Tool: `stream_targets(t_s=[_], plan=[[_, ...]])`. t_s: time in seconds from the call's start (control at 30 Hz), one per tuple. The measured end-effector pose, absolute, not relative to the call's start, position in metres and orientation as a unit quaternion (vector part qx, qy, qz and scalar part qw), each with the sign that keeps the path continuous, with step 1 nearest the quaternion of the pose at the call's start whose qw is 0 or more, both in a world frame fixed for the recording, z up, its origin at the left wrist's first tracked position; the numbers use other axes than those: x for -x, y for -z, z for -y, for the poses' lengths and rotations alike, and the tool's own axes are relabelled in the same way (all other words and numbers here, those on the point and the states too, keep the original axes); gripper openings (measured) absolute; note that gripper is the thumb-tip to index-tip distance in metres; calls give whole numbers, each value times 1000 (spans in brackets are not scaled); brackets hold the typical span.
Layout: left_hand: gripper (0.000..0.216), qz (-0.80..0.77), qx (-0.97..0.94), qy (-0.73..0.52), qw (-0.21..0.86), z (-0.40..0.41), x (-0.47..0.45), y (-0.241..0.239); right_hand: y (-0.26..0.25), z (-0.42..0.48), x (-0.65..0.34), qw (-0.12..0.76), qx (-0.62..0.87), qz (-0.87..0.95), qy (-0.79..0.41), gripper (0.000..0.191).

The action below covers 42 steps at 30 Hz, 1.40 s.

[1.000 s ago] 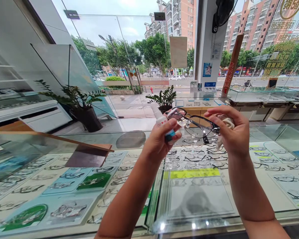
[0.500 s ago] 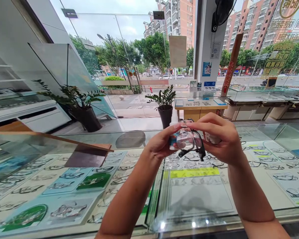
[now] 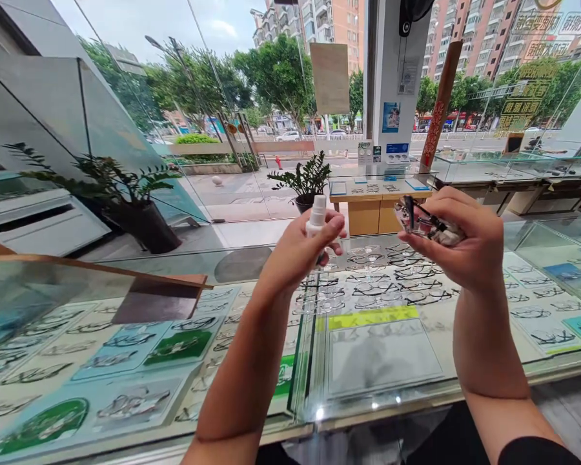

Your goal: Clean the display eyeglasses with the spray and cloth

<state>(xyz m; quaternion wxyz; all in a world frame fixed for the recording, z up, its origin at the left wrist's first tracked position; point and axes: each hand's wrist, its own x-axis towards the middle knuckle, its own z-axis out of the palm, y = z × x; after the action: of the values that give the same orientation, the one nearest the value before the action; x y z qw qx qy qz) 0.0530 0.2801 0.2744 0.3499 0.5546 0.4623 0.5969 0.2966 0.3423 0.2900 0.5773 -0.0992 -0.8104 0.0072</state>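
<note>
My left hand [image 3: 303,242] is closed around a small white spray bottle [image 3: 317,216], its nozzle upright above the fingers. To the right, my right hand [image 3: 465,232] grips a pair of eyeglasses [image 3: 416,218] with dark temples, held sideways in the air. Something pale, perhaps a crumpled cloth, shows between the right palm and the glasses; the fingers partly cover it. Both hands are raised over the glass display counter [image 3: 382,361], well apart from each other.
Rows of eyeglasses [image 3: 375,284] lie in the display case beneath my hands. A wooden-edged panel [image 3: 159,298] stands at the left. Beyond the counter are potted plants [image 3: 150,216], a low wooden display table [image 3: 377,213] and large windows onto a street.
My hands have moved apart. The left has let go of the glasses and keeps the spray bottle; the right has carried the glasses to the right and turned them. The view has shifted somewhat.
</note>
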Motion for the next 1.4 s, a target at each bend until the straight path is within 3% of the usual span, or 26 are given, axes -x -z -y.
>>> stream_targets(t_s=[0.2, 0.47, 0.6, 0.97, 1.4], plan=[[40, -527, -594, -592, 138, -248, -31, -290, -292, -363, -327, 352, 229, 906, 46, 5], [30, -531, -648, -543, 55, -215, -43, -303, -252, -424, -388, -69, 511, 848, 119, 19], [30, -535, -666, -520, 14, -211, -42, -306, -221, -442, -410, -198, 573, 791, 75, 24], [33, -549, -669, -502, 17, -214, -44, -306, -183, -469, -421, -258, 581, 771, 35, 20], [47, -615, -655, -433, -76, -219, -37, -299, -176, -481, -422, -249, 582, 774, 17, 30]])
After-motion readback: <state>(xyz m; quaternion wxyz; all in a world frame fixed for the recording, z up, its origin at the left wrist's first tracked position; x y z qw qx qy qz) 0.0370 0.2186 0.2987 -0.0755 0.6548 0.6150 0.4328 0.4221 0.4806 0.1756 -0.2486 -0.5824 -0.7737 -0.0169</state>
